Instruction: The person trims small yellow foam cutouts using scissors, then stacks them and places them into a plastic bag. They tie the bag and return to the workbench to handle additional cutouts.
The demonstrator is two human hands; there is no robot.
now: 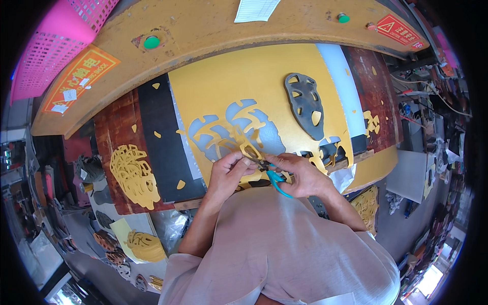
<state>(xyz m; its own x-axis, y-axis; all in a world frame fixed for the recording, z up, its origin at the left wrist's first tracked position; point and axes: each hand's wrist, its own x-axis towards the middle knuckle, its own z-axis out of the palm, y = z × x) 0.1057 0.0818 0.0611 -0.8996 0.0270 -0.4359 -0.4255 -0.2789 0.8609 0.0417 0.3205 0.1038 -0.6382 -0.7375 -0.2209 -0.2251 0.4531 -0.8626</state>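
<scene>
Close to my body, my left hand (227,174) pinches a yellow cut-out piece (250,150) with openings in it. My right hand (302,175) is closed on scissors with teal handles (277,184), their blades up against the piece between my hands. Just beyond lies a large yellow sheet (229,66) with shapes cut out of it, grey showing through the gaps. On the sheet, to the right, rests a dark sole-shaped cutting die (305,104) with several openings.
A pile of yellow cut-outs (133,175) sits at the left on the reddish-brown board. Across the far side runs a yellow machine beam (203,33) with a green button (151,42). A pink basket (56,48) stands far left. Stacked yellow pieces (145,246) lie lower left.
</scene>
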